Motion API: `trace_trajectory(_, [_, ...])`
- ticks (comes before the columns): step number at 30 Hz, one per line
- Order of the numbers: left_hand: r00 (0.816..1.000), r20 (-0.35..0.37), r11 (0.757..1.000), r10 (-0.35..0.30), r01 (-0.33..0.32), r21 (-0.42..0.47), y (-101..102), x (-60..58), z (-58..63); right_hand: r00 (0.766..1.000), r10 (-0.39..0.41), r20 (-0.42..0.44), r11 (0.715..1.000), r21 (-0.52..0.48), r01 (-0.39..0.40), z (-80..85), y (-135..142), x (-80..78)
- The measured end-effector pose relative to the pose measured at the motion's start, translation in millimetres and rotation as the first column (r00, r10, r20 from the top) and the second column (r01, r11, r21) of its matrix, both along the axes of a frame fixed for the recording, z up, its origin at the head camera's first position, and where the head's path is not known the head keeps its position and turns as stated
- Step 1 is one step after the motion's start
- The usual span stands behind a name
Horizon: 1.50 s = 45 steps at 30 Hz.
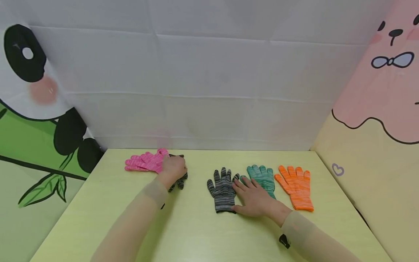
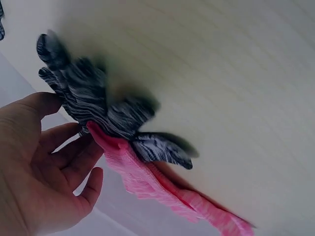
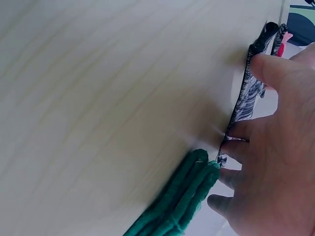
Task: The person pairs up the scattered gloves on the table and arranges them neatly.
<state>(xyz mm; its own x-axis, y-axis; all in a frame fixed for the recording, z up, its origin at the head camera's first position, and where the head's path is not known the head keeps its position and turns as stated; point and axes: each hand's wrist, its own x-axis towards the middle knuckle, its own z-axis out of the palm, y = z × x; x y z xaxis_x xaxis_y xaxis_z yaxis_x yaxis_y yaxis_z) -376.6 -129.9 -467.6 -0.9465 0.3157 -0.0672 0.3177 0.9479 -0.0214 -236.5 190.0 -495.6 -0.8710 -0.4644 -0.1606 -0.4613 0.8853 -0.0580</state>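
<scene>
My left hand [image 1: 173, 169] pinches a black-and-grey knit glove [image 2: 86, 93] between thumb and fingertips, its glove fingers hanging out in several directions. Against it lies a pink glove [image 1: 144, 162], whose cuff end touches the dark one. My right hand [image 1: 253, 200] is spread flat, with its fingertips and thumb on the right edge of another black-and-grey glove [image 1: 224, 193], which lies flat, fingers pointing away. Partly behind the right hand is a green glove [image 1: 263, 178]. In the right wrist view, the green glove [image 3: 177, 196] sits beside the fingers.
An orange glove [image 1: 297, 187] lies at the right of the pale wooden table [image 1: 193, 233]. A white cloth wall [image 1: 209, 72] rises at the back edge. Printed cartoon panels flank the table on the left and right.
</scene>
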Motion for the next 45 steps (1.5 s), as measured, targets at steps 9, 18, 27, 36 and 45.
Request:
trace_trajectory(9, [0.999,-0.001,0.995,0.046,-0.046,0.087,-13.1,-10.1,-2.5,1.000,0.001,0.002,1.000,0.004,-0.001,-0.5,-3.1,-1.3])
trace_trajectory(18, [0.987,-0.103,0.992,0.125,-0.125,0.012,-16.5,-19.9,-10.0,1.000,-0.002,0.022,1.000,-0.004,0.002,5.6,-13.7,1.7])
trace_trajectory(27, [0.972,-0.148,0.928,0.184,-0.122,0.352,-30.5,-27.0,-3.3,1.000,-0.010,0.012,1.000,0.001,0.010,10.8,-13.4,1.6])
trace_trajectory(36, [0.985,-0.029,0.714,0.170,-0.102,0.693,-30.5,-28.9,39.5,1.000,-0.005,0.008,1.000,-0.002,0.005,8.7,-7.2,0.4])
trace_trajectory(45, [0.995,0.018,0.468,0.094,-0.060,0.882,-27.8,-22.1,79.9,1.000,-0.007,-0.003,1.000,-0.001,0.007,2.8,-4.1,1.8])
